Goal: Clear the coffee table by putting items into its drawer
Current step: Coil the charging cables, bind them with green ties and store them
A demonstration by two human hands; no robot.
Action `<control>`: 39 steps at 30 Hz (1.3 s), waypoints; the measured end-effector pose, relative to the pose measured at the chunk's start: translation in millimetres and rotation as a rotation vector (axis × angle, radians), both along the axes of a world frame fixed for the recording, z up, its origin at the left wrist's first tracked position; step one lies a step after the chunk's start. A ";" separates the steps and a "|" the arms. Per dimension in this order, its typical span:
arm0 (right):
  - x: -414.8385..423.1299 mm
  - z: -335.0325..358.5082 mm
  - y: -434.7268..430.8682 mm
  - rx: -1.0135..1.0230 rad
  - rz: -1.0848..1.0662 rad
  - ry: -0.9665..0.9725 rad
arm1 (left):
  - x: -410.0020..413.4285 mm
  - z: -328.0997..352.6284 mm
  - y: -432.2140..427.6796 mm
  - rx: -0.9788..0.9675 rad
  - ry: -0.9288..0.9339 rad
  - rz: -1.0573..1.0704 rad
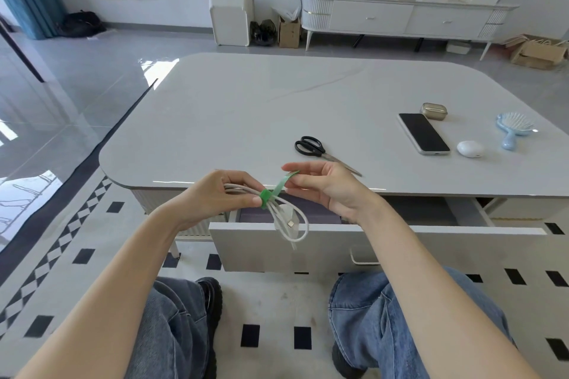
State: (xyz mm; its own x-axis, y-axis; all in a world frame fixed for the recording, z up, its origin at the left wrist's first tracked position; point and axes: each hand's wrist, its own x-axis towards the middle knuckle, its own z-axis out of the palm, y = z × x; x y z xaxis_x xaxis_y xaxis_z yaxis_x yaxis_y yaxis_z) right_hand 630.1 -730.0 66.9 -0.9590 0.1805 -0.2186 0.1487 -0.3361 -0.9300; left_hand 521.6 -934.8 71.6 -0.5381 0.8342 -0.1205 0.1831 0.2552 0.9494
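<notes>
Cable [296, 226], white, looped, gripped in left hand [215, 194] at centre; flat green strap [281, 183] pinched by right hand [326, 184]; glossy pale rounded coffee table [246, 120], open drawer [277, 251] below.

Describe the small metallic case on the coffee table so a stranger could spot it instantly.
Start at the white coffee table and look to its right side, where a dark-screened phone lies flat. Just beyond the phone's far end sits the small case. It is the only dull gold, boxy item there; the nearby oval pod is glossy white and the hairbrush pale blue.
</notes>
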 end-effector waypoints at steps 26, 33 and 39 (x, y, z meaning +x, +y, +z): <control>-10.5 -21.3 -14.6 0.222 -0.064 -0.170 | 2.5 -2.9 5.9 -0.049 0.042 0.064; -14.8 -24.4 -21.4 0.405 -0.162 -0.209 | 13.2 -6.4 11.3 -0.111 0.052 -0.033; -9.2 -12.2 -19.7 0.533 -0.259 -0.165 | 7.9 -12.5 9.6 -0.160 0.145 0.024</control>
State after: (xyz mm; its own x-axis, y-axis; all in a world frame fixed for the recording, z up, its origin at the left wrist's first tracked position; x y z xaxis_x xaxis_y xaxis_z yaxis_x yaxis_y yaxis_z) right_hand 621.0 -749.7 54.7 -0.8306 0.5283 -0.1761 0.2809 0.1244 -0.9516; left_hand 529.5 -925.2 59.1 -0.5787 0.7974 -0.1709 0.3066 0.4069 0.8605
